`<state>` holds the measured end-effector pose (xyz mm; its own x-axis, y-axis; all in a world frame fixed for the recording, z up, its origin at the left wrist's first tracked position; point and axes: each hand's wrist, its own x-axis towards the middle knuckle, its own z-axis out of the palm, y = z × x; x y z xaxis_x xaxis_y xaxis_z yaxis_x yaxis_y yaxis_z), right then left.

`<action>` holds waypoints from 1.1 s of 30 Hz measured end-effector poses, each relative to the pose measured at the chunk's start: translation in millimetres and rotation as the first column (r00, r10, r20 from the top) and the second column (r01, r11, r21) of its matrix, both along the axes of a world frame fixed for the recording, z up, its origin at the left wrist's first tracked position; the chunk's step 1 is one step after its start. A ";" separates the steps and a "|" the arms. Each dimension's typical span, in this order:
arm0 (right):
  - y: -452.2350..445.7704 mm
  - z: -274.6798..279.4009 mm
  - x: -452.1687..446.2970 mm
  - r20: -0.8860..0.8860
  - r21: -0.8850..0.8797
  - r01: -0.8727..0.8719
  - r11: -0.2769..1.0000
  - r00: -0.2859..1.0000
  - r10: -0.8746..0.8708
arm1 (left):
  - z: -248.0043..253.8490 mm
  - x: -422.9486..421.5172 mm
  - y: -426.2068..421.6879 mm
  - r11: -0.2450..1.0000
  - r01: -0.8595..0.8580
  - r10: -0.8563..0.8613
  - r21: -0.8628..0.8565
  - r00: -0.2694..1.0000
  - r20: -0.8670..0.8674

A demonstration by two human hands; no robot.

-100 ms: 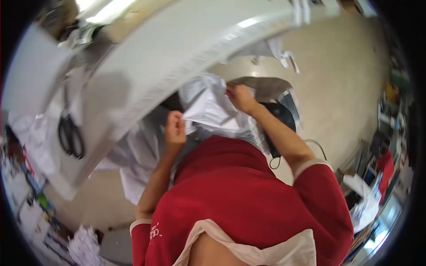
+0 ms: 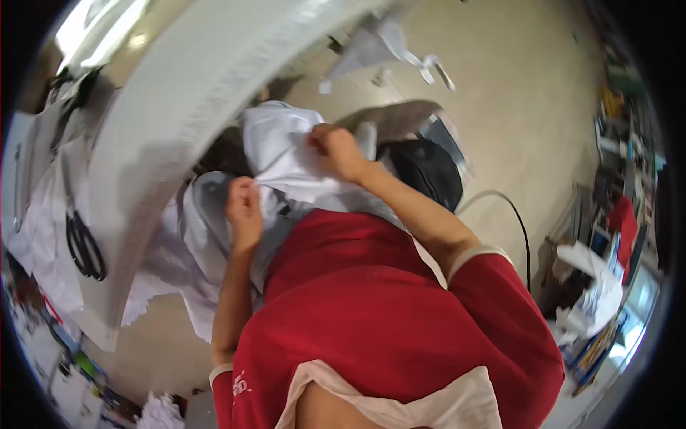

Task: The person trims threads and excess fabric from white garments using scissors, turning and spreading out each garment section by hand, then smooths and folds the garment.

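Your left hand [image 2: 244,209] pinches white cloth [image 2: 284,154], fingertips together; your right hand [image 2: 337,151] curls over it, can't tell if gripping.

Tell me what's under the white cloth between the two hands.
Grey fabric shows past the lower edge of the white cloth, next to the red shirt. Whatever lies beneath the cloth's middle is covered and can't be seen.

View's shifted. Black bag [image 2: 434,175] shows more past right forearm [image 2: 418,209], was mostly hidden. Longer arc of black cable [image 2: 524,232] visible. White cloth piece [image 2: 371,51] beyond table edge [image 2: 239,101] more exposed.
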<state>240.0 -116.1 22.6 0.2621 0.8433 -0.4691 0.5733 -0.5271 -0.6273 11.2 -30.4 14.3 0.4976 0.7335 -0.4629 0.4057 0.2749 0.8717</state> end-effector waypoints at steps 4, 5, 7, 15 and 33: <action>76.3 -36.8 -58.8 -0.262 0.642 0.131 0.755 0.963 0.056 | -21.7 -14.3 93.8 0.858 0.093 -0.084 0.505 0.996 -0.039; 71.1 -26.2 -66.0 -0.150 0.701 0.058 0.711 0.987 0.066 | -19.2 -21.5 93.3 0.859 0.119 -0.105 0.499 0.993 -0.056; 57.0 -30.5 -69.5 -0.004 0.707 -0.042 0.706 0.998 0.063 | -1.7 -17.8 93.0 0.802 0.250 -0.168 0.542 0.966 -0.196; 26.9 -71.7 -22.4 0.190 0.661 0.022 0.750 0.962 -0.196 | 128.6 -36.5 82.8 0.576 0.594 -0.309 0.561 0.794 -0.524; 135.8 76.0 5.3 0.249 0.963 -0.269 -0.028 0.920 -0.304 | 199.7 -286.9 43.2 -0.134 0.640 0.637 0.756 0.640 -0.429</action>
<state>245.3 19.7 98.7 0.1480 0.3438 0.9273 0.8484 0.4377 -0.2977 -275.7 12.7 213.9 0.5917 0.5702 0.5700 0.8058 -0.4399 -0.3965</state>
